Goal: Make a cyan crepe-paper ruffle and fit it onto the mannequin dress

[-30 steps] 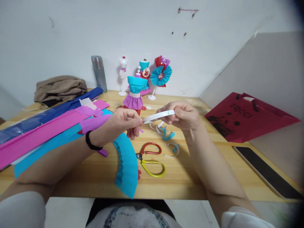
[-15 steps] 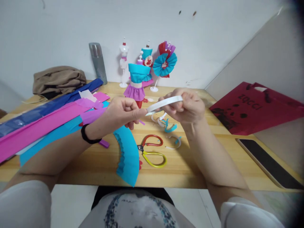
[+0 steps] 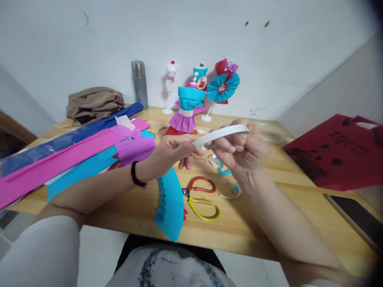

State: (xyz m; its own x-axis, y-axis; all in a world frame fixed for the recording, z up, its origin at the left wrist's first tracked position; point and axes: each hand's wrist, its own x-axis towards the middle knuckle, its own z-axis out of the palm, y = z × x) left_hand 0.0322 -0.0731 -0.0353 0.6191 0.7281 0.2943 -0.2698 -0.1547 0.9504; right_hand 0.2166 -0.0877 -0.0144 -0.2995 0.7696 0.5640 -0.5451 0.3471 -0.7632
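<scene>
Holds a narrow white strip (image 3: 221, 133) up above the table (image 3: 236, 227), well apart from the wood, between left hand (image 3: 176, 151) and right hand (image 3: 249, 149). Bends in a shallow arch, smooth and faintly glossy, with another pale length partly hidden underneath. Pinches the near end between left thumb and forefinger, other left fingers loosely curled; grips the far end in right fingers, bent and closed on it, slightly blurred. Leaves open wood to the right, between right hand and red bag (image 3: 335, 155), and below, between scissors (image 3: 186, 191) and right forearm. Under the hands, small white and turquoise scraps (image 3: 223, 169), plus a curled white offcut (image 3: 239, 193). Nearer the body, scissors with one red and one yellow handle, spread apart, blades out of sight by a turquoise ruffle (image 3: 173, 203); just beside, a red cut-out (image 3: 185, 214). Reaches about to the table's front edge with the ruffle's lower tip. To the left, under and beyond the forearm, pink paper (image 3: 74, 155), purple paper (image 3: 136, 150) and blue paper (image 3: 68, 135). Behind the hands, a dressed form (image 3: 191, 99) in turquoise and purple, with three more small forms near the white wall (image 3: 179, 28). Further left, a grey bottle (image 3: 141, 87) and brown cloth (image 3: 94, 103). At far right, a dark phone (image 3: 356, 219) lying flat on light-grained wood; below, pale floor (image 3: 98, 247).
</scene>
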